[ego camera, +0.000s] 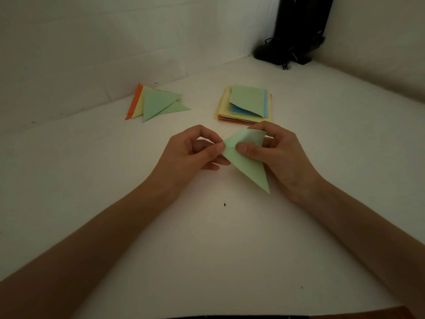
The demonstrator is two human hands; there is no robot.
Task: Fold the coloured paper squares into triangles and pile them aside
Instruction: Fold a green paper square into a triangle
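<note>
A green paper (247, 165) — already doubled into a triangle — is pinched by the left hand (193, 155) and right hand (276, 153) (crease apparently being sharpened), then the pile of triangles (156, 103) at far left is to be reached.

Bare forearms (96, 238) (358, 226), bare hands (190, 155) (285, 155) (short nails)

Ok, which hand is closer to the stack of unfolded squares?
Right. The right hand is just in front of the stack of unfolded squares; the left hand is further off, to its left. Both pinch the green paper.
</note>
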